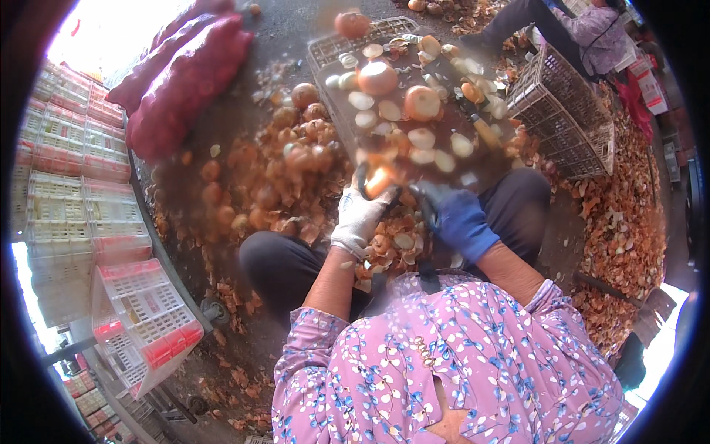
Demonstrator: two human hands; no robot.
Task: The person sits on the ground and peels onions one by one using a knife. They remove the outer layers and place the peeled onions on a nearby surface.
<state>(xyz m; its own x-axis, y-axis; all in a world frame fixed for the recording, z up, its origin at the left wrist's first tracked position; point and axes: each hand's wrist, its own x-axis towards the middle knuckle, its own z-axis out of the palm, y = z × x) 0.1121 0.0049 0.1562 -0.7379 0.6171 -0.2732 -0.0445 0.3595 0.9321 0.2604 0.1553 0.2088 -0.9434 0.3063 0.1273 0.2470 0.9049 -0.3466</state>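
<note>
My left hand [360, 208], in a white glove with dark fingertips, is closed around an onion [379, 182] at the near edge of a low board or crate top. Close to its right is my right hand [456, 213] in a blue glove, fingers bent; blur hides whether it holds anything. Beyond them lie large onions [422, 104] and several pale onion pieces [421, 139] on the board. A knife with a yellowish handle [486, 132] rests at the board's right side. Onion skins and pieces [404, 240] are heaped between my knees.
Unpeeled onions [299, 158] and loose skins lie left of the board. Red mesh sacks [188, 83] stand farther left, beside stacked plastic crates [61, 205]. On the right are a tipped crate [563, 111], a large heap of skins [624, 250] and another person [596, 39], seated.
</note>
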